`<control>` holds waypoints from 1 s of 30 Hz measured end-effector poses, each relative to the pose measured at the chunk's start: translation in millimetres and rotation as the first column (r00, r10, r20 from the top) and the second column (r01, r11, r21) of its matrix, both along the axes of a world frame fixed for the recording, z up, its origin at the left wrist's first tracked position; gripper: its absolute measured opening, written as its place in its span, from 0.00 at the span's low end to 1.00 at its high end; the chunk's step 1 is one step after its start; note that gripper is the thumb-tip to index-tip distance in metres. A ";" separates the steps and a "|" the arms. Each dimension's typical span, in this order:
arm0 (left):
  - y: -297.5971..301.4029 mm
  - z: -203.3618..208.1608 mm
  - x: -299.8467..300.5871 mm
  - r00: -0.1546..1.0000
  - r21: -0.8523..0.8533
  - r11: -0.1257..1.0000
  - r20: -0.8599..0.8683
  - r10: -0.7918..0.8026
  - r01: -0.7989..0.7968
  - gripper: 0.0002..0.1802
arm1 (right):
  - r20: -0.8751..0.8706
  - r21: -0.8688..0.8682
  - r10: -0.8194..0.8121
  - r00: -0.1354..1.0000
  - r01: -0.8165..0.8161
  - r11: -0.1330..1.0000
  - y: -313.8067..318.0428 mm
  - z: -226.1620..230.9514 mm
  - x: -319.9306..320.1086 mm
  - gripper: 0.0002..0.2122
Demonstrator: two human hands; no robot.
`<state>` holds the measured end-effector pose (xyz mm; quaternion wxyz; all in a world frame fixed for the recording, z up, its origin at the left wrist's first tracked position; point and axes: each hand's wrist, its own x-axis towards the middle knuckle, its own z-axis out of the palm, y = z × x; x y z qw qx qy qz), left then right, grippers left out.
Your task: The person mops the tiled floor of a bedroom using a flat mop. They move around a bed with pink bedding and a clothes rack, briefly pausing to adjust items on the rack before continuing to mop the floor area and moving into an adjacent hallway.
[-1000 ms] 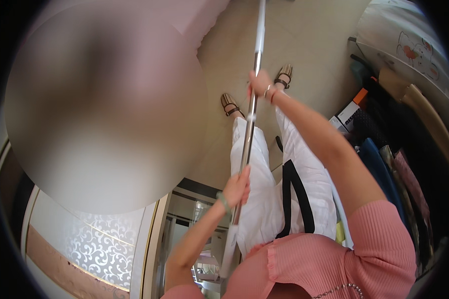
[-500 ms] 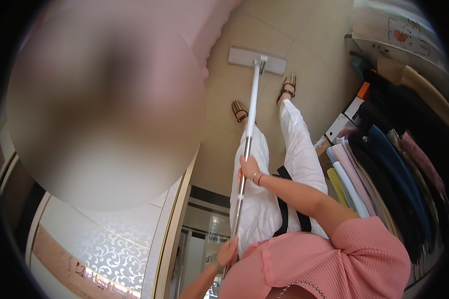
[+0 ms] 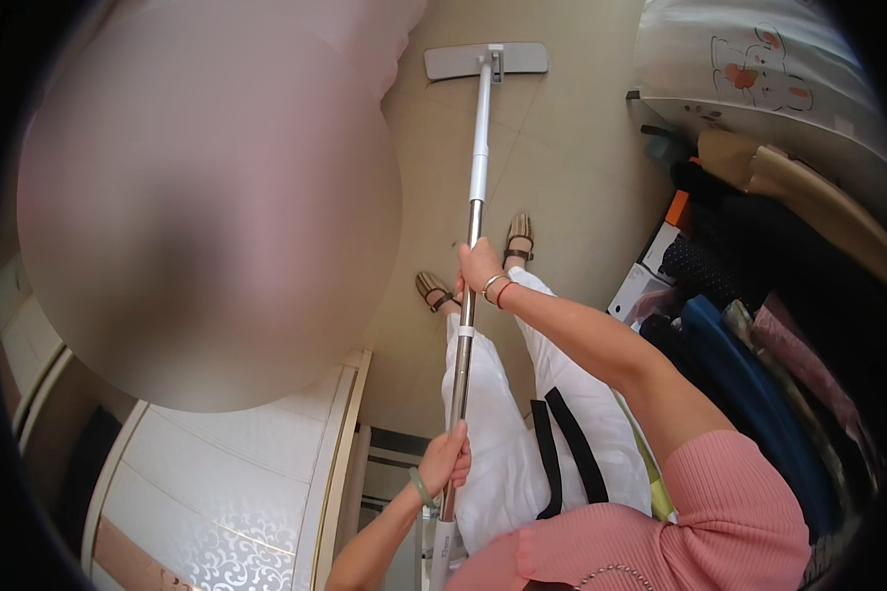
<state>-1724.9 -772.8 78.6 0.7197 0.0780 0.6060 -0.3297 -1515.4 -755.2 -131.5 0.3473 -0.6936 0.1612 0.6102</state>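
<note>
A flat mop (image 3: 479, 177) with a white and silver pole runs up the middle of the view. Its wide pale head (image 3: 453, 62) lies on the floor, well ahead of my feet. My right hand (image 3: 480, 267) is wrapped round the silver part of the pole at about mid-length. Lower down, my left hand (image 3: 445, 457) grips the same pole near its white lower end. A green bangle sits on the left wrist; a silver bangle and a red cord circle the right one.
Beige tiled floor (image 3: 443, 177) stretches under my sandalled feet. A rack of hanging clothes (image 3: 749, 355) and boxes (image 3: 646, 273) line the right, below a whitish storage cover (image 3: 759, 69). Pink fabric (image 3: 365, 39) hangs at the upper left; a white patterned cabinet (image 3: 237, 492) stands at lower left. A large area there is blurred.
The mop head has been pushed forward, farther from my feet. Both hands have moved up and forward with the pole, still gripping it.
</note>
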 end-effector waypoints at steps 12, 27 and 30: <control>1.9 -26.3 128.0 0.994 0.225 0.971 0.050 -0.096 0.082 0.23 | 0.092 0.150 -0.065 0.994 0.050 0.987 12.9 -30.2 130.6 0.10; -6.1 12.7 -27.2 0.909 0.235 0.883 -0.006 -0.416 0.406 0.25 | -0.036 0.119 -0.242 0.969 0.245 0.962 -34.3 -5.7 -45.1 0.14; -14.8 84.3 -109.8 0.894 0.130 0.885 -0.116 -0.434 0.447 0.27 | -0.194 0.028 -0.274 0.942 0.285 0.958 -62.9 40.2 -156.8 0.12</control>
